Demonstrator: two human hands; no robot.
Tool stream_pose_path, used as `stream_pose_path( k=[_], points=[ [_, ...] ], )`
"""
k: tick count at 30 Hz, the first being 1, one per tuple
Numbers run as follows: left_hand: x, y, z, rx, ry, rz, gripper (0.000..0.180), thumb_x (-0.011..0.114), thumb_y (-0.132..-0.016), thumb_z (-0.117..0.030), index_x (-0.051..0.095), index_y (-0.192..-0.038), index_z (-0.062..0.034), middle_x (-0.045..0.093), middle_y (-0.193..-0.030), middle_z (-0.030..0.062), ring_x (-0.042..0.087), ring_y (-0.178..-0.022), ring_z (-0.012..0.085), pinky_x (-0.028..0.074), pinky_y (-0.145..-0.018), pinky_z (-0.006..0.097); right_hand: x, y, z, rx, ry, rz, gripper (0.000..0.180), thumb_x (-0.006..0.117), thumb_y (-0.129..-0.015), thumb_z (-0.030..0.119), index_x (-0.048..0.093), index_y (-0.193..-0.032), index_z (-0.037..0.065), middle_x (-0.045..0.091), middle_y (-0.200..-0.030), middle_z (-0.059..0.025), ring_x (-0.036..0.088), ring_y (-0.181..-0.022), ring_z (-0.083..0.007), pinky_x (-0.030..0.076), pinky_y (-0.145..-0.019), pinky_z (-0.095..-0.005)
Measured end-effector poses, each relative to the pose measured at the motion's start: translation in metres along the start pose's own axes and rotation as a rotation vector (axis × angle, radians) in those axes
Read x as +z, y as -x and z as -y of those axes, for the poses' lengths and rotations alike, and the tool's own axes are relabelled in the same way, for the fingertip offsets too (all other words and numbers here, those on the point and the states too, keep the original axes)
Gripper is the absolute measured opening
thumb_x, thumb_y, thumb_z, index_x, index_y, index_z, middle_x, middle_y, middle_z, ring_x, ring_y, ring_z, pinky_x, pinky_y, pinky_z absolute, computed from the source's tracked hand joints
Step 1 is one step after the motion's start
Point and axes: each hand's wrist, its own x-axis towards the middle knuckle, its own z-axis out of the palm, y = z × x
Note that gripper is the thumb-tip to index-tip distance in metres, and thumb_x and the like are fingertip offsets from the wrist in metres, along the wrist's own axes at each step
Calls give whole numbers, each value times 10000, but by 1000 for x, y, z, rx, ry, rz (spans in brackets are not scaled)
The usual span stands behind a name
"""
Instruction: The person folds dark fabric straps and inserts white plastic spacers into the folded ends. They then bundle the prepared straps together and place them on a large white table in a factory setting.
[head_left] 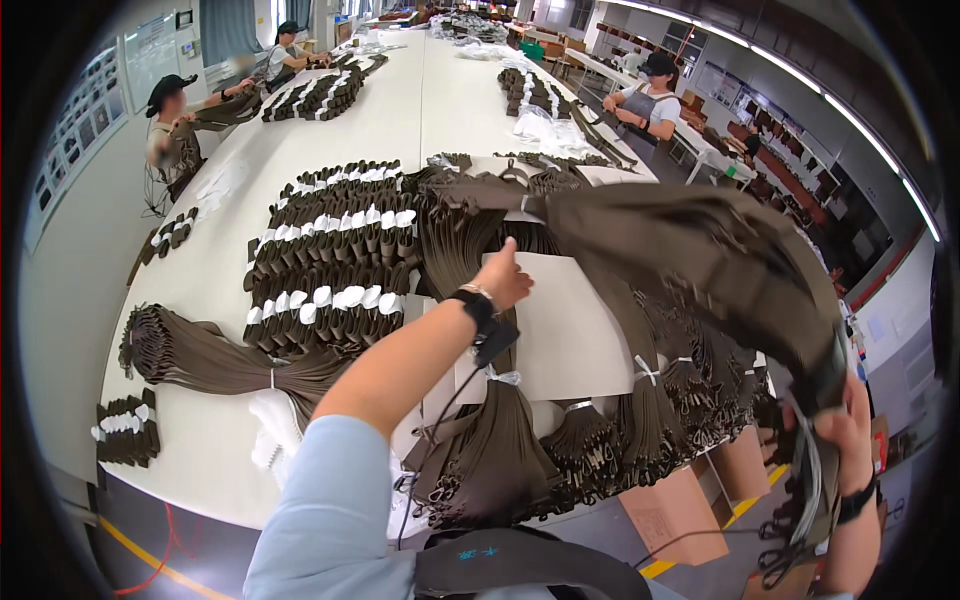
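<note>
My right hand [850, 425] is closed on a big bundle of brown straps [690, 235] at the right. The bundle arcs up over the table and is partly blurred, with its far end lying towards the middle of the piles. Metal clips and a pale grey strand hang beside this hand. My left hand [507, 278] is over a pale cardboard sheet [570, 330], thumb up and fingers stretched out, with nothing visible in it. Next to it, long brown straps [455, 240] lie on the table.
Folded strap bundles with white bands [330, 230] stand in rows on the white table [200, 440]. Tied straps with metal clips [490, 450] hang at the near edge. Cardboard boxes [675, 520] stand on the floor below. Co-workers [650, 100] work along both sides.
</note>
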Motion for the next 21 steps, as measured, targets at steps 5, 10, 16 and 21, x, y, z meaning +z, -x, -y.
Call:
stream_pose_path(
  k=[5,10,16,21],
  points=[
    [32,-81,30,86,124,202,975,386,-814,-821,383,-1414,-53,495,-1353,197,510,-1192,398,337,-1052,581,-56,109,-14,76,349,-35,673,697,-788,215,422,-1338,-56,546,-1269,-141,549,-1123,-222,430,-957,-353],
    [77,-76,55,89,438,196,435,485,-977,-416,552,-1173,-33,643,-1095,190,627,-991,334,478,-942,487,-57,204,-46,271,230,45,757,747,-791,177,366,-1406,-44,536,-1292,-124,534,-1139,-208,427,-955,-331],
    [116,19,-14,72,355,509,319,497,-993,-298,558,-1121,-12,653,-1074,192,638,-990,323,481,-953,483,-48,261,-90,338,511,-139,632,625,-787,-27,405,-1378,-60,550,-1265,-162,534,-1085,-215,413,-949,-307],
    [105,167,-70,210,85,685,315,526,-993,-271,573,-1122,12,639,-1114,192,634,-1029,312,500,-950,455,-45,247,-114,184,567,-115,587,549,-802,-33,412,-1371,-61,548,-1253,-197,531,-1103,-257,402,-979,-330]
  ],
)
